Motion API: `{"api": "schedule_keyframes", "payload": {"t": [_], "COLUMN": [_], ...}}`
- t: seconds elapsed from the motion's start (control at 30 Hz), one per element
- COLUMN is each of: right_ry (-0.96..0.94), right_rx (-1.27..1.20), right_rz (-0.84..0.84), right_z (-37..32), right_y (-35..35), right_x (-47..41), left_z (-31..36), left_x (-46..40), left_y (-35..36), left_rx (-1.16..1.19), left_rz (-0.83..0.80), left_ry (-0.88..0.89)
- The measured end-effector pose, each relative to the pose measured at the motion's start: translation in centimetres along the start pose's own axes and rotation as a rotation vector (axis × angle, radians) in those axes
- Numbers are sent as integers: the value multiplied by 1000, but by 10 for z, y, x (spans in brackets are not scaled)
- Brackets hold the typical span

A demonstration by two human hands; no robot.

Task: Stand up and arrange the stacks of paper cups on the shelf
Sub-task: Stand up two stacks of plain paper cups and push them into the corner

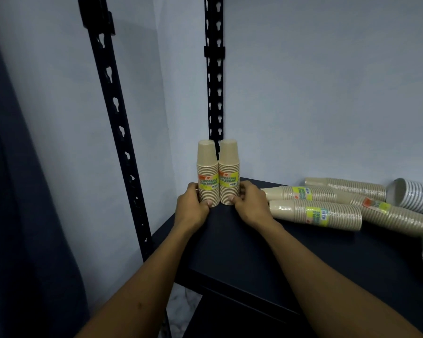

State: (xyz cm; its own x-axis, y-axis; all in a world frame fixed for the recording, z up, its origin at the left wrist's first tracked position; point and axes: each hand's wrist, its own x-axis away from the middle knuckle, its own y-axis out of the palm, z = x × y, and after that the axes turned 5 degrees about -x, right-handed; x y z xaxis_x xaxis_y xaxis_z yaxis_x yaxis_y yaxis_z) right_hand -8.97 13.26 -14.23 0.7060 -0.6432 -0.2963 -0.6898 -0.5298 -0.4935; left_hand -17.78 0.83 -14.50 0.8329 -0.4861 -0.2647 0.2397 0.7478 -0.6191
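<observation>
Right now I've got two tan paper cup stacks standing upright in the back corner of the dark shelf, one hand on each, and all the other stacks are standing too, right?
Not quite. The head view shows the two tan paper cup stacks upright in the corner of the dark shelf, left hand and right hand on them, but the other tan stacks lie on their sides.

Both hands (pixel 220 203) grip two upright cup stacks (pixel 217 174) on the shelf (pixel 254 252).

Pale blue-grey walls (pixel 315 89) meet behind black slotted uprights (pixel 214 69); dark curtain (pixel 22 215) hangs left.
</observation>
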Motion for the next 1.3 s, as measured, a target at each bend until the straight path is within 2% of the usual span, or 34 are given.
{"api": "schedule_keyframes", "payload": {"t": [0.7, 0.87, 1.3], "right_ry": [-25, -52, -73], "right_rx": [-23, 79, 122], "right_rz": [-5, 59, 46], "right_z": [1, 7, 12], "right_y": [3, 7, 10], "right_x": [6, 1, -4], "left_z": [-3, -5, -6], "left_x": [-2, -2, -5], "left_y": [2, 2, 4], "left_rx": [-2, 7, -90], "left_rz": [21, 27, 4], "left_ry": [8, 18, 3]}}
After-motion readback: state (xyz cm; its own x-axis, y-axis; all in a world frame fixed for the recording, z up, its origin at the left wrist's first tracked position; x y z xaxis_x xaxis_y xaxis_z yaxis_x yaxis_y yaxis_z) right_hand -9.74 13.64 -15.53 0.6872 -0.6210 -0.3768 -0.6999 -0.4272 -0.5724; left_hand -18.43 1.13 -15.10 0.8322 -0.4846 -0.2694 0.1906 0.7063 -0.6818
